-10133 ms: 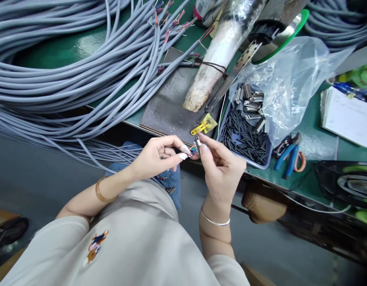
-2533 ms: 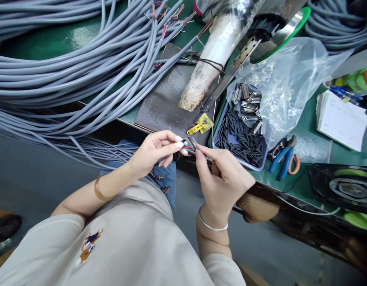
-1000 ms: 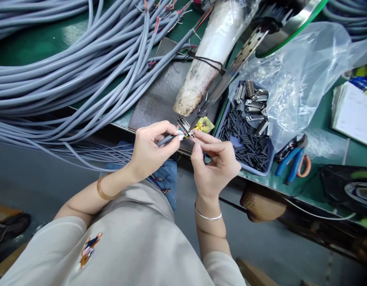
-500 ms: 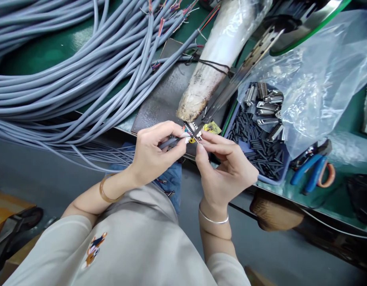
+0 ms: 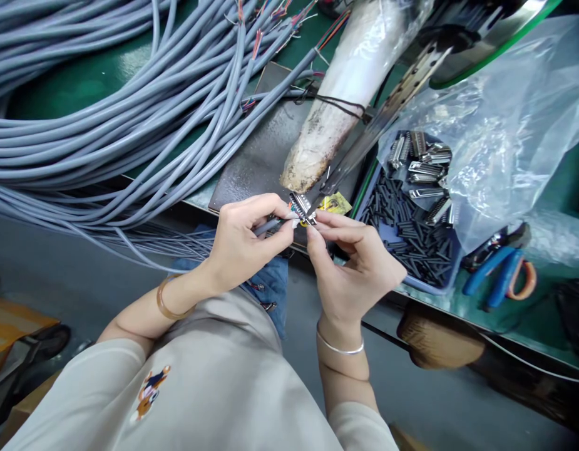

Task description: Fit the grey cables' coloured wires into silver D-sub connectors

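My left hand point(image 5: 251, 235) pinches the end of a grey cable point(image 5: 269, 225), where thin coloured wires meet a metal multi-pin connector point(image 5: 301, 205). At the connector's near end, the thumb and forefinger of my right hand point(image 5: 352, 257) are closed on it. Fingertips of both hands nearly meet there. A perforated metal rod point(image 5: 359, 147) slants down from the upper right, its dark tip just above the connector. Beside it, the scorched mouth of a plastic-wrapped tube point(image 5: 312, 147) ends close over the work. The wire ends between my fingers are too small to make out.
Grey cables point(image 5: 129, 138) with stripped ends cover the left of the green bench. A blue tray point(image 5: 411, 283) holds black sleeves point(image 5: 411, 232) and bagged metal connectors point(image 5: 430, 169). Blue-handled pliers point(image 5: 496, 269) lie right of it. A dark plate point(image 5: 251, 169) and yellow label point(image 5: 338, 203) lie beneath.
The view has shifted slightly. My right fingertips have moved a little along the connector's near end; both hands stay at the same spot under the rod tip.
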Demonstrator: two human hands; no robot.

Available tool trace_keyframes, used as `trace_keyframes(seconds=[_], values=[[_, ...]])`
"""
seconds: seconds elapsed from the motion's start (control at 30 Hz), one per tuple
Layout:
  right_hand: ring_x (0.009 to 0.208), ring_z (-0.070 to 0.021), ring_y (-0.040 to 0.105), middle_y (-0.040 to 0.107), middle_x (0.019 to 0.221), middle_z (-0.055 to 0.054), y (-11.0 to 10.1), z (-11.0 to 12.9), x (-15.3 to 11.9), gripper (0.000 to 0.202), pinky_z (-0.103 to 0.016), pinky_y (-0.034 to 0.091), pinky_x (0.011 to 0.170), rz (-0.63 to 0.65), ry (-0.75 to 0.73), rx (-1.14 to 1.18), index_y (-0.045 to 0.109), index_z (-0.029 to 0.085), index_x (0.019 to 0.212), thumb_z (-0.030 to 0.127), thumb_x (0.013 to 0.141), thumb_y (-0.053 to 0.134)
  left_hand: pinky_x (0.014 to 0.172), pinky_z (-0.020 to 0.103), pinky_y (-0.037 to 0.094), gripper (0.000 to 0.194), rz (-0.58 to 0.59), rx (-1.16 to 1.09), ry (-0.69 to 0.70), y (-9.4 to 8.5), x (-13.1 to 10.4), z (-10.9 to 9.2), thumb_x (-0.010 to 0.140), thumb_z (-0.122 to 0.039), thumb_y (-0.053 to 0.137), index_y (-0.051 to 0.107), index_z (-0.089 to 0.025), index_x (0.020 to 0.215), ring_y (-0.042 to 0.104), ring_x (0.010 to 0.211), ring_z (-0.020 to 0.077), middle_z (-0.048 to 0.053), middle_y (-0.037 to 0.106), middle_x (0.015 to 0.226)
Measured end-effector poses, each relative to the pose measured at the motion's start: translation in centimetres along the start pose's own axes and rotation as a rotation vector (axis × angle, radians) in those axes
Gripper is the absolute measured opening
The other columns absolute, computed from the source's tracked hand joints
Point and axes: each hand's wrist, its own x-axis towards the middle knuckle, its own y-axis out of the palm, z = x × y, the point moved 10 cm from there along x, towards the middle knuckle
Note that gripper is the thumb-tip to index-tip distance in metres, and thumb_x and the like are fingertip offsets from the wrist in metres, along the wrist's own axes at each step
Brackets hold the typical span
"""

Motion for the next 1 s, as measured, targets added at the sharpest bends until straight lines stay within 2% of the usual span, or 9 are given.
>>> trace_keyframes(seconds=[0.17, 0.3, 0.43, 0.63, 0.8, 1.0], values=[[0.089, -0.0162, 0.079, 0.081, 0.098, 0.000, -0.2, 1.2, 0.8, 0.015, -0.026, 0.065, 0.075, -0.023, -0.062, -0.045, 0.070, 0.022, 0.089, 0.011, 0.084, 0.077, 0.049, 0.021, 0.034, 0.007, 0.002, 0.011, 0.009, -0.2, 0.3, -0.7, 0.082, -0.009, 0.068, 0.067, -0.014, 0.078, 0.047, 0.054, 0.0041, 0.002, 0.071, 0.078], [0.086, -0.0151, 0.079, 0.081, 0.096, 0.001, -0.4, 2.1, 1.1, 0.017, -0.023, 0.063, 0.071, -0.051, -0.129, -0.120, 0.072, 0.023, 0.091, 0.010, 0.082, 0.079, 0.045, 0.021, 0.030, 0.006, 0.021, 0.004, -0.055, -0.2, 0.5, -0.5, 0.083, -0.011, 0.068, 0.066, -0.015, 0.078, 0.042, 0.051, 0.0032, 0.001, 0.070, 0.077], [0.087, -0.0177, 0.079, 0.081, 0.101, 0.001, -0.2, 2.5, 1.0, 0.017, -0.026, 0.064, 0.072, -0.022, -0.182, -0.156, 0.073, 0.025, 0.096, 0.013, 0.085, 0.077, 0.042, 0.021, 0.026, 0.008, 0.033, -0.031, -0.133, -0.1, 0.6, 0.1, 0.082, -0.013, 0.070, 0.065, -0.016, 0.076, 0.037, 0.048, 0.0032, 0.000, 0.065, 0.070], [0.084, -0.0157, 0.079, 0.081, 0.100, 0.001, 0.0, 2.6, 0.7, 0.012, -0.024, 0.062, 0.071, 0.017, -0.186, -0.204, 0.068, 0.024, 0.089, 0.014, 0.089, 0.074, 0.043, 0.020, 0.030, 0.010, 0.075, -0.038, -0.177, 0.0, 0.5, 0.8, 0.079, -0.013, 0.071, 0.064, -0.016, 0.073, 0.044, 0.050, 0.0050, 0.001, 0.065, 0.071], [0.085, -0.0135, 0.079, 0.081, 0.099, 0.002, 0.2, 2.6, 0.4, 0.016, -0.020, 0.060, 0.073, 0.029, -0.193, -0.198, 0.065, 0.023, 0.089, 0.013, 0.086, 0.076, 0.046, 0.021, 0.028, 0.010, 0.109, 0.039, -0.126, 0.0, 0.3, 0.6, 0.082, -0.014, 0.069, 0.065, -0.015, 0.073, 0.038, 0.051, 0.0043, 0.000, 0.064, 0.069], [0.083, -0.0147, 0.080, 0.082, 0.099, 0.001, 0.0, 3.0, -0.1, 0.013, -0.020, 0.060, 0.070, 0.010, -0.244, -0.250, 0.066, 0.022, 0.088, 0.014, 0.087, 0.076, 0.050, 0.020, 0.030, 0.008, 0.105, 0.099, 0.005, 0.2, 0.0, -0.7, 0.082, -0.009, 0.067, 0.067, -0.014, 0.076, 0.039, 0.054, 0.0043, -0.001, 0.066, 0.071]])
